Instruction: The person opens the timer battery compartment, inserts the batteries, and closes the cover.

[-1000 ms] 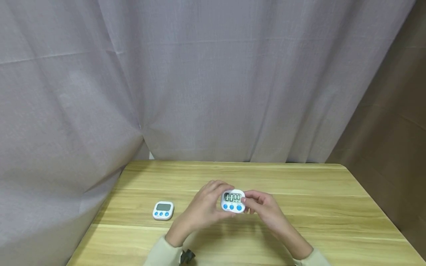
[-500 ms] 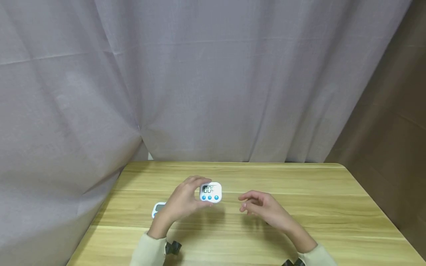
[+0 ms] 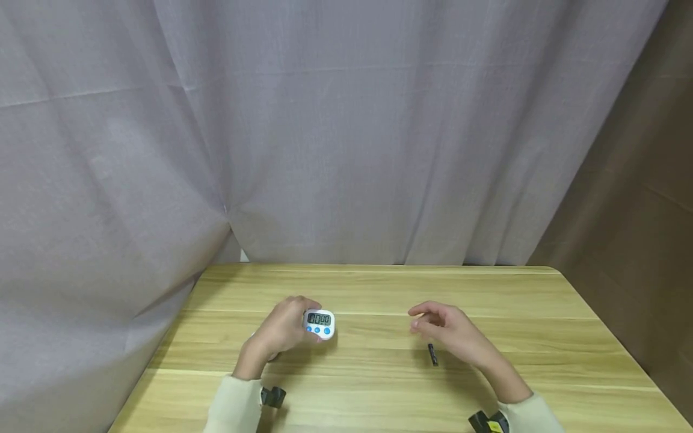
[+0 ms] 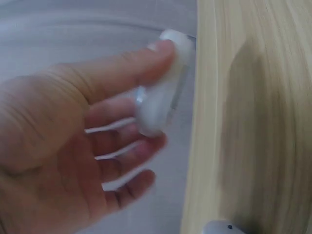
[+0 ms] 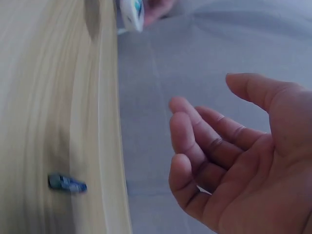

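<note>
My left hand (image 3: 281,331) pinches a white digital timer (image 3: 319,325) between thumb and fingers, its screen facing me with zeros on it and blue buttons below. In the left wrist view the timer (image 4: 163,95) is blurred and edge-on, held off the table. A second white timer (image 4: 222,227) lies on the table, mostly hidden behind my left hand in the head view. My right hand (image 3: 457,334) hovers over the right half of the table, fingers loosely bent and holding nothing. Just below it lies a small dark battery (image 3: 432,355).
The wooden table (image 3: 373,397) reaches back to a grey curtain (image 3: 346,150) hanging behind it. Darker brown cloth (image 3: 639,240) hangs along the right side. A black wrist device (image 3: 273,397) sits at the left sleeve, another (image 3: 487,422) at the right.
My right hand has let go of the timer and moved a little right, and the battery now shows beneath it. My left hand has carried the timer left, covering most of the second timer.
</note>
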`<state>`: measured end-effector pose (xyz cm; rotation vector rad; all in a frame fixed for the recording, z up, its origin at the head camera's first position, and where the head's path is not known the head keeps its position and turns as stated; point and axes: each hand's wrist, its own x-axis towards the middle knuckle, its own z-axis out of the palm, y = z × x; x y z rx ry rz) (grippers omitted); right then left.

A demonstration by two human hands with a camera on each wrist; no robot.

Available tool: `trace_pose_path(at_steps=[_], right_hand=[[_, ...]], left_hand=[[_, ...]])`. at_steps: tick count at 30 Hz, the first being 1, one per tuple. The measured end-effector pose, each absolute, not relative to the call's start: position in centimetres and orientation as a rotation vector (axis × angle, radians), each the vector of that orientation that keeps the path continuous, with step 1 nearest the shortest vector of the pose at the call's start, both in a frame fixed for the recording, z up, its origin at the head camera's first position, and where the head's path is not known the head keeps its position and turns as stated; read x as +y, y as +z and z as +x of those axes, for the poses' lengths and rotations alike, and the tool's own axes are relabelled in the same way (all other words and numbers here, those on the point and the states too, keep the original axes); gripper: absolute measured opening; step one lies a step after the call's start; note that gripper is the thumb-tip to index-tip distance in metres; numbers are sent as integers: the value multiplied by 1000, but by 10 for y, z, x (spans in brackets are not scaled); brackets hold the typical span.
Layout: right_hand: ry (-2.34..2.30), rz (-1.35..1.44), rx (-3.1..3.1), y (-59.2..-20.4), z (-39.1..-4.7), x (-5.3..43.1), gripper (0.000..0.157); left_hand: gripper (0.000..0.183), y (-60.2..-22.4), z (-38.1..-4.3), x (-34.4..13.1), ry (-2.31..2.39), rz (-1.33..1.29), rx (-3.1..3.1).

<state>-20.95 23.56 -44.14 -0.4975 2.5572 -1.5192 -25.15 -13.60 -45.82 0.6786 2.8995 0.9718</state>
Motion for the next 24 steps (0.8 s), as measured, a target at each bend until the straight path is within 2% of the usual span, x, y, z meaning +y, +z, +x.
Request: trace_pose_path(at_steps=[5,16,24], right_hand=[[-1445,-425,2661,-441,-213,241,37],[-1349,-428,2672,-449,-217,247,44],[-1287,-391,2751,-456,-221,249,37]], left_hand=[[69,-464,-253,-138,856,593,2881],[69,-473,-252,-133,685,617,2966],[68,-473,-251,-133,626,578,2969]])
